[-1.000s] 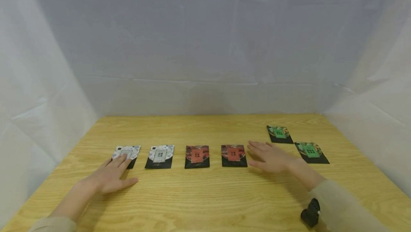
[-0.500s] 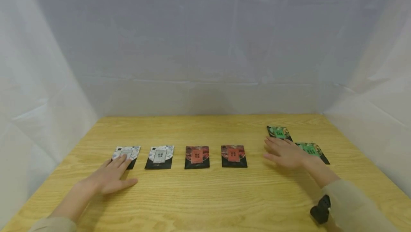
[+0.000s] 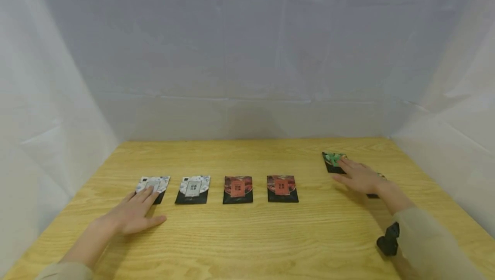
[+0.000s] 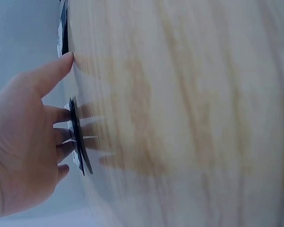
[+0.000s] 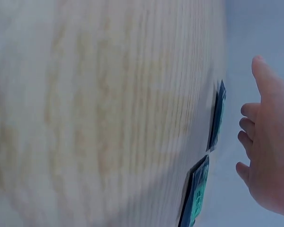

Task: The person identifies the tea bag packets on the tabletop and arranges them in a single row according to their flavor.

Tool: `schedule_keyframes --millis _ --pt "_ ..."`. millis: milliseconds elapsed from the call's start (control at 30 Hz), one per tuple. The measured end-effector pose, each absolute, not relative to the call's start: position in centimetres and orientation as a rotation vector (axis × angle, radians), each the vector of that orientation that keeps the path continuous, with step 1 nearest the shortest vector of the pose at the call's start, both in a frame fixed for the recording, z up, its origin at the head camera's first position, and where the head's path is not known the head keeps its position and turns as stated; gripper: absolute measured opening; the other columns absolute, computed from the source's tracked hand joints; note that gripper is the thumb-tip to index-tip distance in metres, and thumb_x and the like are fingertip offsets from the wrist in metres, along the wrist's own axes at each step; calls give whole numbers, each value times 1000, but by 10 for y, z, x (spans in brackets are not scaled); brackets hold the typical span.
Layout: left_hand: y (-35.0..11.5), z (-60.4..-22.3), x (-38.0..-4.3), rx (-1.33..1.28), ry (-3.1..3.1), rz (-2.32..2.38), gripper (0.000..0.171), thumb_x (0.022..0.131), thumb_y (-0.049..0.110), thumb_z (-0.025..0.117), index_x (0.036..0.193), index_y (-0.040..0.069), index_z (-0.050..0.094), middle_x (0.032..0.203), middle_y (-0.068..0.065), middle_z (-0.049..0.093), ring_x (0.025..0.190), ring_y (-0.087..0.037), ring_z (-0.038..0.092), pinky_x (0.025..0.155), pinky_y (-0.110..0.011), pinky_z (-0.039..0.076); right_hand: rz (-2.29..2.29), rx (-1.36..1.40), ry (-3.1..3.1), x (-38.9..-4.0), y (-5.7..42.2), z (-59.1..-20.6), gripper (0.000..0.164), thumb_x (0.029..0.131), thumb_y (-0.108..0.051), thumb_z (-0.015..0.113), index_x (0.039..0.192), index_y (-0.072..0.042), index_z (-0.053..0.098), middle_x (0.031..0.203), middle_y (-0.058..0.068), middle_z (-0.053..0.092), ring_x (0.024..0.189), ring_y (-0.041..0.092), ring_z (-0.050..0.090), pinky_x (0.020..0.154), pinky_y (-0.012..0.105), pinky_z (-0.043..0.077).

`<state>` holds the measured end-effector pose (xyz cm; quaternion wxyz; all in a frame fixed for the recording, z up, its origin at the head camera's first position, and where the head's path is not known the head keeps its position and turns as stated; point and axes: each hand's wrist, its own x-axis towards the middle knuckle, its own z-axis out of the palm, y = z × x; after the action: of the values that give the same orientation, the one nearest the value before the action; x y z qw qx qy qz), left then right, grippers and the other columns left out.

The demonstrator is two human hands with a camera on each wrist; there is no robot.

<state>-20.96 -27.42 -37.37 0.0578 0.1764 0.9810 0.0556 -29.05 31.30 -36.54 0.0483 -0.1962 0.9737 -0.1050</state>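
My left hand (image 3: 131, 215) rests its straight fingertips on the leftmost white-and-black flat packet (image 3: 162, 182); in the left wrist view, this packet (image 4: 77, 135) appears edge-on under the fingers. A second white packet (image 3: 192, 189) lies to its right. My right hand (image 3: 359, 177) has its fingers extended over the far green-and-black packet (image 3: 333, 168), overlapping its right side. Its wrist and palm partly cover the nearer green packet (image 3: 373, 195). In the right wrist view the hand (image 5: 270, 146) hovers apart from both green packets, holding nothing.
Two red-and-black packets, one at centre (image 3: 237, 189) and one to its right (image 3: 281, 189), lie in line with the white ones on the wooden table (image 3: 247, 237). White sheeting (image 3: 247, 56) walls the back and both sides. A black device (image 3: 388, 240) sits at the right sleeve.
My right hand has moved right and away from me, from beside the right red packet to over the far green packet. The left hand and the packets have stayed in place.
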Motion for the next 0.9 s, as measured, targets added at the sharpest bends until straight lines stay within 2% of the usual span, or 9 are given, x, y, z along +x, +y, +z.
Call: schedule_keyframes --millis 267,567,900 --pt "-275 -373 -209 535 2975 163 87 88 56 50 133 -16 36 140 -38 25 128 -51 24 103 -64 15 -301 -529 2913 -295 315 -362 79 97 -52 36 142 11 21 147 32 12 133 49 13 103 66 10" --pt "-274 -373 -209 537 2970 166 87 88 56 50 133 -16 35 140 -38 25 128 -51 24 103 -64 15 -284 -482 2844 -298 312 -365 79 97 -53 33 140 13 26 145 36 15 132 51 15 101 68 11" --pt "-274 -371 -209 524 2954 170 87 88 57 49 134 -16 34 140 -38 23 129 -51 23 103 -64 14 -280 -509 2833 -293 311 -367 81 96 -56 32 142 10 24 146 33 15 131 51 16 101 68 14"
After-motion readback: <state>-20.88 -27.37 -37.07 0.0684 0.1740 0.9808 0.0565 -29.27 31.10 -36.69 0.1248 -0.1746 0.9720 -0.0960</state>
